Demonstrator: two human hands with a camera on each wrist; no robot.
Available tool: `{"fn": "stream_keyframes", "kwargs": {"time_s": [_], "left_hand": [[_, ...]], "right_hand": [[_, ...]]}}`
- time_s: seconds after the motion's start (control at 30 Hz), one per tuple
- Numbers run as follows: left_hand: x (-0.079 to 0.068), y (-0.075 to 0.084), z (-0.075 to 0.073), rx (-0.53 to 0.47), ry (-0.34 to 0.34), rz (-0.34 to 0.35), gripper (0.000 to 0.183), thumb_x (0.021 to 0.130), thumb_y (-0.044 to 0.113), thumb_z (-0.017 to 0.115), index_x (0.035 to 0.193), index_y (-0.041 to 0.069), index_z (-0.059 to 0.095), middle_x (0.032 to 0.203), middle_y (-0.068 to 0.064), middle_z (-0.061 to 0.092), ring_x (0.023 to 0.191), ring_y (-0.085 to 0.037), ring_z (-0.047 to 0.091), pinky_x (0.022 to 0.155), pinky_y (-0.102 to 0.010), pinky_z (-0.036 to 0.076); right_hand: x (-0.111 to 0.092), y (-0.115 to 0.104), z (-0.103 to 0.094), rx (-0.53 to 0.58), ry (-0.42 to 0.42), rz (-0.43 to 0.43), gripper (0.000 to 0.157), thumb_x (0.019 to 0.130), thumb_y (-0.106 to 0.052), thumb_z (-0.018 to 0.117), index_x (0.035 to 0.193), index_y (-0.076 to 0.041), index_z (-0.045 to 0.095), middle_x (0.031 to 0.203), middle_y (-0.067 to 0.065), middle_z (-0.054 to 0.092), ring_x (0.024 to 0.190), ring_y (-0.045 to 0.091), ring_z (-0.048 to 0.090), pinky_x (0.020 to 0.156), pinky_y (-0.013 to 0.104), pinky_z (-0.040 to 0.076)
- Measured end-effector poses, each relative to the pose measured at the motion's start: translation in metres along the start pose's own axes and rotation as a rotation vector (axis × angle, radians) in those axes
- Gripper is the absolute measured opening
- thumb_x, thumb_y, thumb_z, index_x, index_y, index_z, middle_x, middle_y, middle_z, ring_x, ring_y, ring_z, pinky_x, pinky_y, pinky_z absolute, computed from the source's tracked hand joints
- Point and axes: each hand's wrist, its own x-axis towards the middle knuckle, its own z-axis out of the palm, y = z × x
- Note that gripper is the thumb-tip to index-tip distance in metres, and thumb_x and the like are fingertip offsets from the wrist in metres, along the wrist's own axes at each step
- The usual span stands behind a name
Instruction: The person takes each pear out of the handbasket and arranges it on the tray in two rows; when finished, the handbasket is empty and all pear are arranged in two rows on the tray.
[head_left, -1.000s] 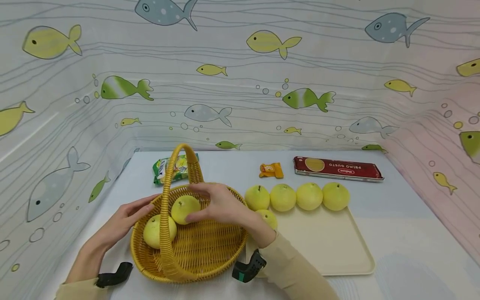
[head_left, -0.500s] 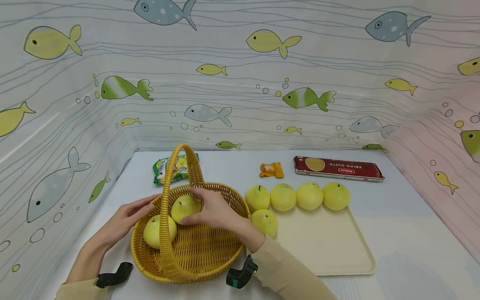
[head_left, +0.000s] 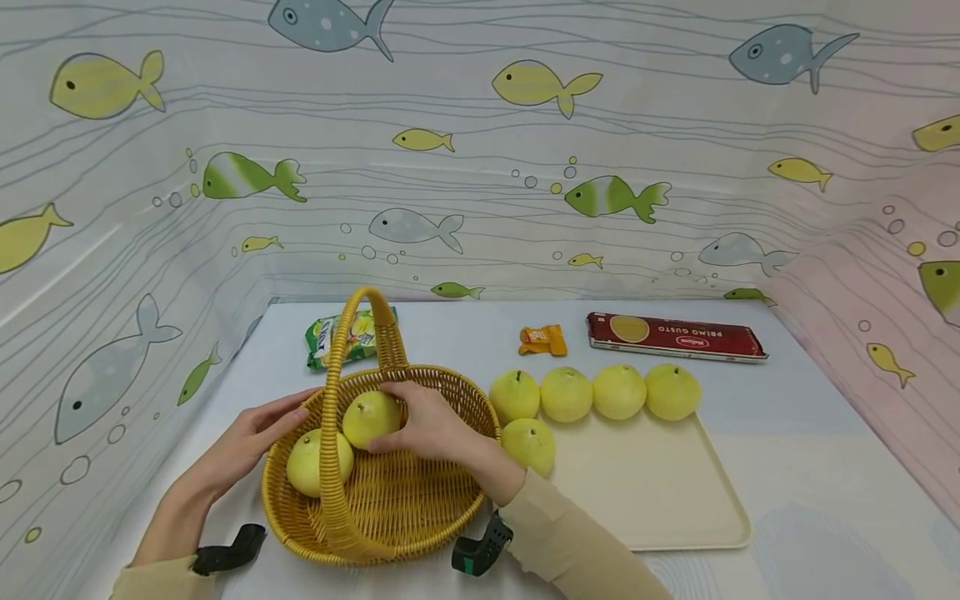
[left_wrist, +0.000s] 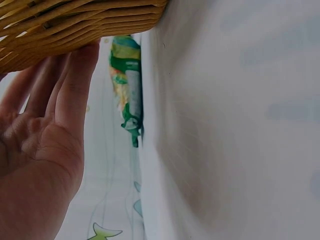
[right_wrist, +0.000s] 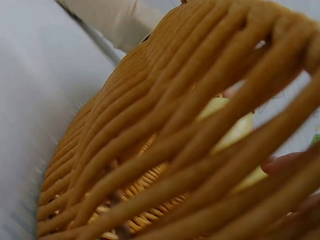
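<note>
A yellow wicker basket (head_left: 420, 496) with a tall handle holds two round yellow pears. My right hand (head_left: 431, 423) reaches inside, its thumb and fingers curled round the rear pear (head_left: 370, 419). The other pear (head_left: 303, 467) lies nearer the front left, partly behind the handle. My left hand (head_left: 251, 435) rests against the basket's left side. In the left wrist view, the left fingers (left_wrist: 75, 82) extend up to the woven wall. Through the weave in the right wrist view, parts of a pear (right_wrist: 232, 127) and fingertips show.
A cream tray (head_left: 637, 492) stands right of the basket. Several pears line its back edge, and another pear (head_left: 529, 446) sits at its left. Behind are a green packet (head_left: 352, 337), an orange wrapped snack (head_left: 542, 340) and a red biscuit pack (head_left: 675, 336).
My right hand has lowered slightly round the rear pear, and its forearm has shifted left, uncovering more of the pear at the tray's left. The left hand and basket stay nearly still.
</note>
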Motion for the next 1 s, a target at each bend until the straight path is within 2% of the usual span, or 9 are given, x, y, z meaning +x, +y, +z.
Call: {"fn": "stream_keyframes", "kwargs": {"time_s": [0.17,0.5,0.73,0.87,1.0], "left_hand": [[-0.0009,0.0000,0.0002,0.001,0.002,0.007,0.048,0.109,0.031,0.043,0.153,0.013,0.043,0.151,-0.007,0.049,0.123,0.019,0.041,0.095,-0.006,0.038],[-0.0003,0.0011,-0.0009,0.013,0.003,0.006,0.048,0.109,0.032,0.043,0.152,0.013,0.044,0.149,-0.004,0.050,0.123,0.020,0.040,0.094,-0.006,0.038],[-0.0006,0.0006,-0.0007,0.012,0.005,0.005,0.048,0.109,0.032,0.043,0.153,0.012,0.044,0.149,-0.001,0.050,0.123,0.020,0.039,0.094,-0.006,0.038],[-0.0006,0.0008,-0.0003,0.010,0.004,-0.002,0.049,0.109,0.033,0.043,0.153,0.012,0.043,0.149,0.002,0.050,0.122,0.021,0.038,0.094,-0.005,0.037],[-0.0001,0.0005,0.0000,0.000,0.004,-0.001,0.049,0.109,0.032,0.043,0.153,0.010,0.043,0.147,0.006,0.051,0.122,0.021,0.039,0.094,-0.006,0.038]], "right_hand": [[0.0003,0.0022,0.0009,-0.064,0.010,-0.022,0.074,0.081,-0.034,0.084,0.143,-0.009,0.054,0.136,0.007,0.055,0.124,0.023,0.053,0.101,0.032,0.048],[0.0005,0.0047,0.0009,-0.050,0.010,-0.026,0.072,0.080,-0.033,0.086,0.142,-0.009,0.057,0.124,0.004,0.051,0.112,0.016,0.052,0.095,0.025,0.048],[0.0010,0.0036,0.0023,-0.048,-0.007,0.003,0.071,0.081,-0.030,0.085,0.143,-0.012,0.055,0.136,0.005,0.059,0.124,0.020,0.056,0.100,0.028,0.048],[0.0010,0.0038,0.0033,-0.041,-0.010,0.011,0.071,0.081,-0.029,0.085,0.142,-0.011,0.054,0.136,0.005,0.060,0.123,0.020,0.057,0.098,0.027,0.049],[0.0009,0.0041,0.0027,-0.085,-0.003,-0.004,0.071,0.082,-0.033,0.084,0.143,-0.012,0.054,0.134,0.005,0.057,0.121,0.020,0.055,0.098,0.029,0.048]]}}
